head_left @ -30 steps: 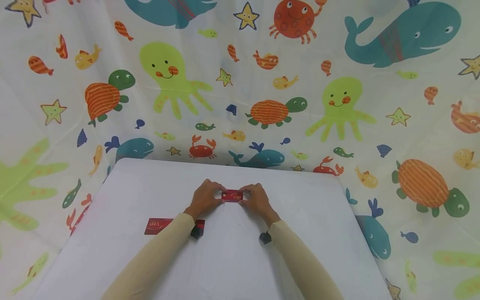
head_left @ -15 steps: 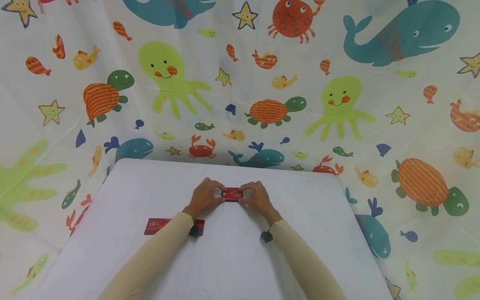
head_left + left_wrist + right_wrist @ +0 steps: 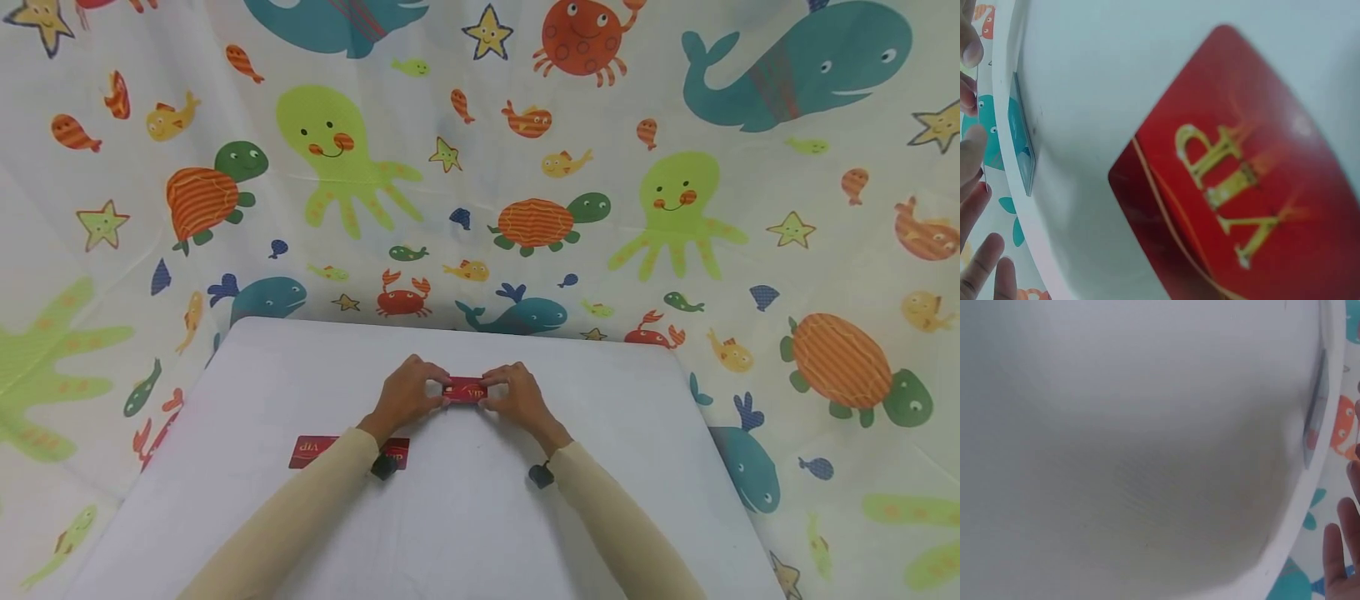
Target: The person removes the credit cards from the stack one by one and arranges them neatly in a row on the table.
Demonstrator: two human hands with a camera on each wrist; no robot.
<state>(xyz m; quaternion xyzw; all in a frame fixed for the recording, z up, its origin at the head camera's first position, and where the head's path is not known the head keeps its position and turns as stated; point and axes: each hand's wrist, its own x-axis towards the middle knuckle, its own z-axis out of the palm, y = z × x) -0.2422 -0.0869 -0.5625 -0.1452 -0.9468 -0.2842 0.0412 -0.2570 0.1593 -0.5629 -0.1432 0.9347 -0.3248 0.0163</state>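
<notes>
Near the back of the white table, my left hand (image 3: pixel 407 392) and right hand (image 3: pixel 519 398) pinch a small red VIP card (image 3: pixel 465 390) between them, one at each short end. The left wrist view shows this card nearly edge-on, raised above a flat, glossy rectangular piece (image 3: pixel 1020 137) lying on the tabletop. That glossy piece (image 3: pixel 1316 419) also appears at the edge of the right wrist view, with several of my right fingers (image 3: pixel 1349 537) beyond it. The lettering on the pinched card faces up and reads upside down from here.
Two more red cards lie on the table left of centre: one VIP card (image 3: pixel 307 450) and another card (image 3: pixel 397 454) partly covered by my left sleeve (image 3: pixel 300 508). A curtain (image 3: pixel 480 192) printed with sea animals hangs behind the white table (image 3: pixel 480 533).
Both hands keep the card in nearly the same spot; its tilt shifts slightly. My wrists and forearms have moved a little outward. The cards on the left stay put.
</notes>
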